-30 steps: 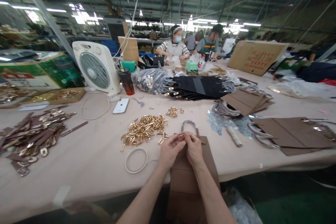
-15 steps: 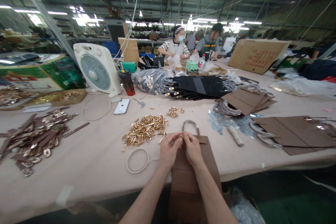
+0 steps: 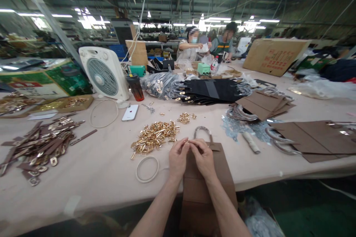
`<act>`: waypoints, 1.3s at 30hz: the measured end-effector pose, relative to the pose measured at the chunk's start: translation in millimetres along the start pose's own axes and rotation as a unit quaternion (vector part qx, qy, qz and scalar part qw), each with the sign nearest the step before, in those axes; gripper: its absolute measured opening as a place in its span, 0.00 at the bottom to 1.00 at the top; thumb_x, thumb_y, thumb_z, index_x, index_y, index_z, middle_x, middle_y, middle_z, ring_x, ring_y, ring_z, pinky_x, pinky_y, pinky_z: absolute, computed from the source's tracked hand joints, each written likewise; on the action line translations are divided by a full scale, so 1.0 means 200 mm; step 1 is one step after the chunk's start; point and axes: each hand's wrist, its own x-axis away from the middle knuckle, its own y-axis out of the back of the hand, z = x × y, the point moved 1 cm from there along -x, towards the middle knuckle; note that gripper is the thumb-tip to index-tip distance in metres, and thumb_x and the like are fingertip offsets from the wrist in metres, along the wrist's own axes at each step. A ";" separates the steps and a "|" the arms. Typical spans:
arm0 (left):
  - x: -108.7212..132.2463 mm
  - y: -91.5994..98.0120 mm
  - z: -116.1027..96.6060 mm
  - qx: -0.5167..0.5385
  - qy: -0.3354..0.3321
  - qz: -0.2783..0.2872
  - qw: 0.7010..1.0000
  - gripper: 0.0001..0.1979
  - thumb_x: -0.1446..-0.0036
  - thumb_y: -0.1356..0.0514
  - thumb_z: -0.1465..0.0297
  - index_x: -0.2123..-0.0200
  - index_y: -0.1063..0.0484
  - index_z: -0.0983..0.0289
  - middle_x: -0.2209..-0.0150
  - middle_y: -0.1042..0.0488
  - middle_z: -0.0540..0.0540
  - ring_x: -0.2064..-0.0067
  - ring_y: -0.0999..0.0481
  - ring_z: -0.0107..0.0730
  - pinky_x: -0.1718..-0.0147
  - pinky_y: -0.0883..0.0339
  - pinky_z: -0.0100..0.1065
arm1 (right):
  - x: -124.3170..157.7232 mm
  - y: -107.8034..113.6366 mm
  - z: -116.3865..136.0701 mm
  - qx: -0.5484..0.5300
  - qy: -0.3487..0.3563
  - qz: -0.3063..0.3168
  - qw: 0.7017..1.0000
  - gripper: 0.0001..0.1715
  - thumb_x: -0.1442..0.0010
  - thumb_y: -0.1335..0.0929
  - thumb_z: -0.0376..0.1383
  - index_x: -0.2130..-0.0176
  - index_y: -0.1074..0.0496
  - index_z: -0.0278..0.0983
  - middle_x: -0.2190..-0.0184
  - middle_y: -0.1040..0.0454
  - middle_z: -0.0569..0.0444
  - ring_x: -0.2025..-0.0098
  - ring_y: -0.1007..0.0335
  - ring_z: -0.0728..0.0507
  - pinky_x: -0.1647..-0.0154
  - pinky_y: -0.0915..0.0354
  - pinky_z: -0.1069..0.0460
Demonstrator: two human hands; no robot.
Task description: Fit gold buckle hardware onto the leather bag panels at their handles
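A flat brown bag (image 3: 207, 189) lies at the table's near edge, its plastic-wrapped handle (image 3: 203, 130) pointing away from me. My left hand (image 3: 178, 157) and my right hand (image 3: 204, 156) meet over the bag's top edge. Both pinch a small gold metal fitting (image 3: 187, 142) between their fingertips. A pile of gold fittings (image 3: 154, 137) lies just left of the hands, and a white ring (image 3: 147, 168) lies near my left wrist.
Brown straps with buckles (image 3: 39, 146) are heaped at left. A white fan (image 3: 103, 72), a phone (image 3: 129, 112) and a dark cup (image 3: 135, 86) stand behind. Black bags (image 3: 211, 90) and brown bags (image 3: 314, 140) lie at right. Two people work at the far end.
My hands stay pinched together on the gold fitting at the bag's top edge, shifting only slightly. A person at the far end has lifted something white.
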 end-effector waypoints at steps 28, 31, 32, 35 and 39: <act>0.01 0.01 0.01 -0.015 0.023 0.024 0.999 0.19 0.39 0.33 0.55 0.52 0.17 0.62 0.61 0.16 0.56 0.69 0.23 0.31 0.65 0.26 0.31 | 0.00 0.02 0.01 -0.001 -0.002 0.014 1.000 0.06 0.33 0.30 0.41 0.62 0.25 0.42 0.62 0.27 0.53 0.58 0.30 0.42 0.52 0.34 0.49; 0.01 0.01 0.00 -0.010 0.008 0.019 1.000 0.20 0.39 0.33 0.54 0.52 0.17 0.61 0.60 0.17 0.56 0.68 0.23 0.31 0.65 0.25 0.32 | 0.00 0.02 0.00 -0.038 -0.031 0.008 0.999 0.09 0.32 0.30 0.44 0.60 0.23 0.41 0.62 0.25 0.52 0.58 0.29 0.42 0.53 0.32 0.49; 0.02 0.00 0.00 -0.012 -0.004 0.022 1.000 0.19 0.39 0.33 0.54 0.52 0.17 0.61 0.59 0.17 0.56 0.68 0.23 0.30 0.65 0.25 0.32 | 0.00 0.02 -0.01 -0.045 -0.038 0.004 0.998 0.11 0.32 0.30 0.44 0.61 0.23 0.41 0.62 0.25 0.52 0.58 0.29 0.42 0.53 0.32 0.49; 0.02 0.00 -0.03 -0.021 -0.039 0.032 0.999 0.18 0.37 0.34 0.55 0.53 0.17 0.60 0.56 0.20 0.57 0.69 0.24 0.29 0.66 0.26 0.31 | 0.00 0.03 -0.03 -0.055 -0.051 -0.008 0.997 0.12 0.34 0.29 0.45 0.62 0.22 0.40 0.63 0.24 0.52 0.59 0.28 0.42 0.53 0.32 0.49; 0.03 0.00 -0.06 -0.023 -0.057 0.050 0.997 0.18 0.36 0.35 0.55 0.52 0.17 0.60 0.57 0.21 0.57 0.68 0.24 0.30 0.67 0.26 0.31 | 0.00 0.03 -0.05 -0.115 -0.110 -0.009 0.987 0.14 0.36 0.27 0.47 0.57 0.22 0.40 0.68 0.24 0.55 0.67 0.29 0.44 0.63 0.30 0.50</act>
